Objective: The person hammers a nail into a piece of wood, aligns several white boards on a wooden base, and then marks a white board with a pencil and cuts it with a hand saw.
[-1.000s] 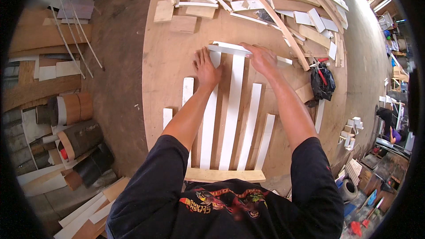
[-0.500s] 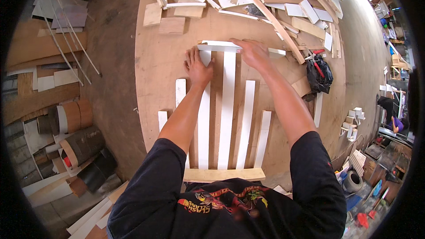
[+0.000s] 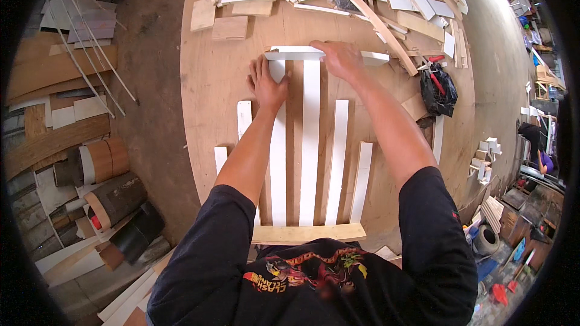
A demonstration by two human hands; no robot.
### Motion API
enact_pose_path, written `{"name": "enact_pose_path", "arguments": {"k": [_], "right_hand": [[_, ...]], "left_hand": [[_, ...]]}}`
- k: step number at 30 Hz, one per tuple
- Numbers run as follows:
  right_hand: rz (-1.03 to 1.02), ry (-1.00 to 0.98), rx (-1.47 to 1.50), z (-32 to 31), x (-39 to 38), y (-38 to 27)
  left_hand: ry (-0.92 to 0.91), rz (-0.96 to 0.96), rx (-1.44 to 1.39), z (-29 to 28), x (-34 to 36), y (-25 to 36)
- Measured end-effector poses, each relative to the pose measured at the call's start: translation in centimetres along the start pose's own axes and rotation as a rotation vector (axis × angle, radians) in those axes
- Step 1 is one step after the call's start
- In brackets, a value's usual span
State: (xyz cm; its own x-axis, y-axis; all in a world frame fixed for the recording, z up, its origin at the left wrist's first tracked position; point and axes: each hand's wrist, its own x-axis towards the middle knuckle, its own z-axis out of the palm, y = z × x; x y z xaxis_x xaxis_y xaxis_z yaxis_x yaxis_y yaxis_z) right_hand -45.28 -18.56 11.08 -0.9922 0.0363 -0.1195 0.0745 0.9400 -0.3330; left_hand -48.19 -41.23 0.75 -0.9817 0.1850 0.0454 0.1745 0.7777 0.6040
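Note:
On a plywood board (image 3: 205, 108), white slats (image 3: 310, 145) of differing lengths lie upright in the picture, with a pale wooden bar (image 3: 305, 233) across their lower ends. A short white crosspiece (image 3: 293, 54) with a pale silvery front face lies across the top of the two longest. My left hand (image 3: 266, 84) rests on the left long slat, fingers apart, fingertips beside the crosspiece's left end. My right hand (image 3: 341, 60) grips the crosspiece's right part with fingers closed. Another white piece (image 3: 376, 58) extends to the right behind that hand.
Offcuts (image 3: 399, 0) pile along the board's top. A black bag (image 3: 439, 90) with red-handled tools lies at the right. Rolls (image 3: 133, 235) and sheets fill the left side. Small white blocks (image 3: 484, 160) stand to the right. A person (image 3: 544, 160) in purple is at the far right.
Board, slats and both hands appear a little higher and further left in the picture, as the view shifts. My hands stay at the crosspiece, with little change in grip.

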Motion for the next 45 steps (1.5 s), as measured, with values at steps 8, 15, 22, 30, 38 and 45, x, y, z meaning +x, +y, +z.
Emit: {"name": "enact_pose_path", "arguments": {"k": [8, 15, 22, 30, 38, 45], "right_hand": [[-0.02, 0.007, 0.009, -0.5, 0.2, -0.6], [-0.014, -0.035, -0.009, -0.6, 0.3, -0.7], [0.005, -0.036, 0.002, -0.7, 0.3, -0.6], [0.015, -0.046, -0.011, -0.7, 0.2, -0.9], [-0.011, -0.06, -0.06, -0.4, 0.6, -0.7], [-0.012, -0.019, -0.096, 0.6, 0.7, -0.3]], "left_hand": [[-0.004, -0.013, -0.026, -0.2, 0.0, -0.2], [-0.014, -0.025, -0.024, -0.2, 0.1, -0.2], [0.025, 0.014, -0.014, 0.4, 0.0, -0.6], [-0.015, -0.013, -0.007, 0.1, 0.3, -0.4], [-0.068, -0.051, 0.0, -0.1, 0.4, -0.2], [-0.093, -0.058, 0.016, 0.0, 0.4, -0.1]]}}
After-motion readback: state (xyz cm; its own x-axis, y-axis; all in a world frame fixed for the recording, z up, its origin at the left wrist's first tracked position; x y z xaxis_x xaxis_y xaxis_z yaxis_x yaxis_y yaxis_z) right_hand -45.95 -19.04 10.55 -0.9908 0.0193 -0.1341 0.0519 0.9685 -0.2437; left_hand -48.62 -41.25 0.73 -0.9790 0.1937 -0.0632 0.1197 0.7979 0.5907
